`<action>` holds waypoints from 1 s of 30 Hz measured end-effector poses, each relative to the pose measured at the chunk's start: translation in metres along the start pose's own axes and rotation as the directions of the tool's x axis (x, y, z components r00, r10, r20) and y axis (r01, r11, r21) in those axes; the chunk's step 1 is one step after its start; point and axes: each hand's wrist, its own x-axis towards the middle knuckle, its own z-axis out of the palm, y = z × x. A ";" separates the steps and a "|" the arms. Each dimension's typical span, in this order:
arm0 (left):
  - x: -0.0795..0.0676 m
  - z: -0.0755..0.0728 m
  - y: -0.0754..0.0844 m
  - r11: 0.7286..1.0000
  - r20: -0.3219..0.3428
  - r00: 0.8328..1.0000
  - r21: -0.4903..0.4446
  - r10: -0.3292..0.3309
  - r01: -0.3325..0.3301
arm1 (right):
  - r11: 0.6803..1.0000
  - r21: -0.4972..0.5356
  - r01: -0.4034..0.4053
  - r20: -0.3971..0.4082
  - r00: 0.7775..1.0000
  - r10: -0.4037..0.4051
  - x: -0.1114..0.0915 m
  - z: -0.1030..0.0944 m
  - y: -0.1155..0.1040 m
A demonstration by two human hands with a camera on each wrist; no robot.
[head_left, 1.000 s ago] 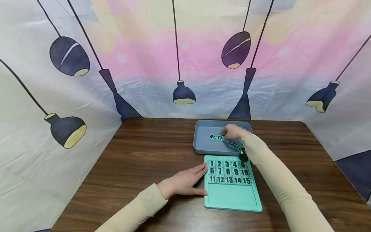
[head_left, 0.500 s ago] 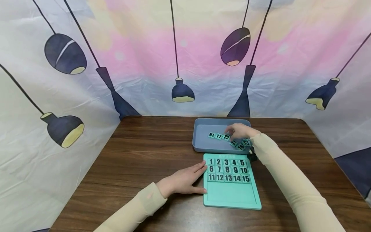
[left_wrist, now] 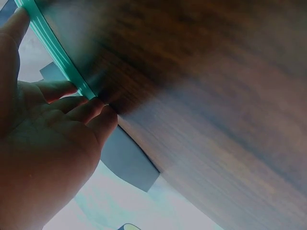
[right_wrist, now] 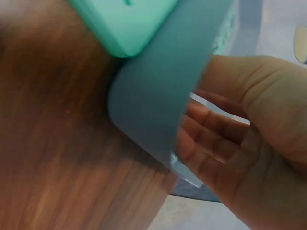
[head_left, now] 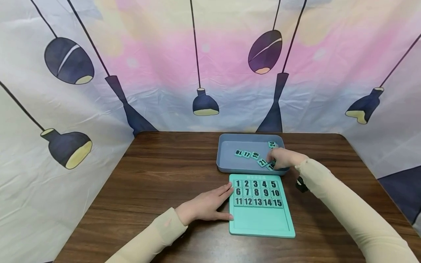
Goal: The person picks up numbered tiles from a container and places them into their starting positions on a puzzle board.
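Observation:
A turquoise number board [head_left: 260,220] lies on the table, its upper rows filled with tiles 1 to 15 in order. Along its left edge rests my left hand [head_left: 206,205], fingers extended; the left wrist view shows fingertips against the board edge [left_wrist: 57,50]. My right hand [head_left: 285,157] reaches down into the right side of the blue-grey tray [head_left: 226,159], at tile 16 [head_left: 270,167]. Tile 21 [head_left: 262,162] lies just left of those fingers. In the right wrist view the tray wall [right_wrist: 153,81] hides the fingertips, so any hold on a tile is unclear.
Further left in the tray lie tile 19 [head_left: 255,155], tile 17 [head_left: 246,154] and an upside-down tile 18 [head_left: 238,152]. Tile 24 [head_left: 272,144] is near its back right corner. A lamp-patterned cloth [head_left: 158,73] hangs behind the wooden table [head_left: 158,168].
My right hand has moved rightward across the tray, from near tile 17 to tile 16, uncovering tiles 19 and 24. The left hand stays at the board's edge.

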 end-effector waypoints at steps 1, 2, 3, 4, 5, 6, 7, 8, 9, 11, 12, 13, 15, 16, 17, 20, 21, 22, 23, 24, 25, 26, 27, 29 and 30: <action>0.000 0.000 0.000 1.000 0.000 1.000 0.000 0.001 -0.001 | 1.000 -0.016 0.003 -0.013 1.000 -0.004 0.000 0.001 0.000; 0.000 -0.001 0.000 1.000 -0.001 1.000 0.000 0.002 -0.002 | 1.000 -0.029 0.004 -0.026 1.000 -0.005 -0.001 0.002 -0.001; 0.000 -0.001 0.001 1.000 -0.002 1.000 0.001 0.001 -0.001 | 0.999 -0.039 0.006 -0.038 0.999 -0.008 -0.001 0.003 -0.001; 0.000 -0.001 0.001 1.000 -0.003 1.000 0.001 0.002 -0.002 | 0.999 -0.046 0.010 -0.049 0.999 -0.012 -0.001 0.004 0.000; 0.000 -0.001 0.001 1.000 -0.002 1.000 0.002 0.001 -0.001 | 0.999 -0.046 0.014 -0.058 0.998 -0.016 -0.001 0.005 0.000; 0.000 -0.001 0.001 1.000 -0.001 1.000 0.002 0.001 -0.001 | 0.999 -0.040 0.025 -0.068 0.997 -0.027 -0.001 0.006 0.001; 0.000 0.000 0.001 1.000 0.001 1.000 0.002 0.001 -0.001 | 0.999 -0.036 0.030 -0.079 0.996 -0.032 -0.001 0.007 0.002; 0.000 0.000 0.001 1.000 0.003 1.000 0.003 0.001 -0.001 | 0.999 -0.027 0.033 -0.093 0.995 -0.035 -0.001 0.009 0.003; 0.000 0.000 0.001 1.000 0.004 1.000 0.005 0.000 0.000 | 0.999 -0.014 0.045 -0.107 0.993 -0.046 -0.001 0.011 0.005; 0.000 0.001 0.001 1.000 0.007 1.000 0.007 0.000 0.000 | 0.998 0.011 0.063 -0.144 0.988 -0.060 -0.002 0.013 0.006; 0.000 0.001 0.000 1.000 0.008 1.000 0.008 0.000 0.000 | 0.998 0.024 0.066 -0.163 0.985 -0.061 -0.004 0.014 0.006; 0.000 0.000 0.000 1.000 0.008 1.000 0.008 0.000 0.000 | 0.997 0.039 0.064 -0.182 0.982 -0.056 -0.005 0.015 0.005; -0.001 0.000 0.001 1.000 0.007 1.000 0.009 0.000 0.000 | 0.995 0.069 0.072 -0.218 0.974 -0.055 -0.011 0.015 -0.001; -0.001 -0.001 0.001 1.000 0.007 1.000 0.008 0.000 0.000 | 0.994 0.079 0.076 -0.234 0.971 -0.056 -0.014 0.015 -0.005; -0.001 -0.001 0.001 1.000 0.006 1.000 0.007 0.000 0.000 | 0.992 0.089 0.084 -0.250 0.966 -0.059 -0.017 0.015 -0.010; -0.002 -0.002 0.002 1.000 0.005 1.000 0.003 -0.002 0.002 | 0.987 0.107 0.123 -0.298 0.951 -0.086 -0.030 0.021 -0.031; -0.002 -0.002 0.002 1.000 0.005 1.000 0.002 -0.001 0.001 | 0.985 0.104 0.140 -0.309 0.946 -0.102 -0.035 0.025 -0.039; -0.002 -0.002 0.002 1.000 0.005 1.000 -0.002 -0.001 0.001 | 0.982 0.097 0.163 -0.318 0.940 -0.125 -0.040 0.030 -0.047; -0.001 -0.003 0.002 1.000 0.005 1.000 -0.004 -0.001 0.001 | 0.980 0.089 0.178 -0.321 0.937 -0.141 -0.045 0.036 -0.055; -0.001 -0.003 0.002 1.000 0.007 1.000 -0.006 -0.001 0.001 | 0.978 0.079 0.191 -0.318 0.935 -0.157 -0.049 0.043 -0.062; -0.001 -0.003 0.002 1.000 0.007 1.000 -0.005 0.000 0.000 | 0.977 0.071 0.201 -0.309 0.936 -0.170 -0.054 0.050 -0.070; 0.000 -0.002 0.002 1.000 0.008 1.000 -0.005 0.000 0.000 | 0.975 0.057 0.215 -0.298 0.936 -0.189 -0.057 0.058 -0.077; 0.000 -0.002 0.001 1.000 0.008 1.000 -0.006 0.000 0.000 | 0.972 0.043 0.230 -0.287 0.935 -0.208 -0.061 0.065 -0.083; 0.000 -0.002 0.001 1.000 0.007 1.000 -0.006 0.000 0.000 | 0.968 0.030 0.247 -0.265 0.936 -0.231 -0.066 0.078 -0.095; 0.000 -0.002 0.001 1.000 0.006 1.000 -0.007 0.002 -0.002 | 0.967 0.030 0.255 -0.257 0.937 -0.239 -0.068 0.083 -0.100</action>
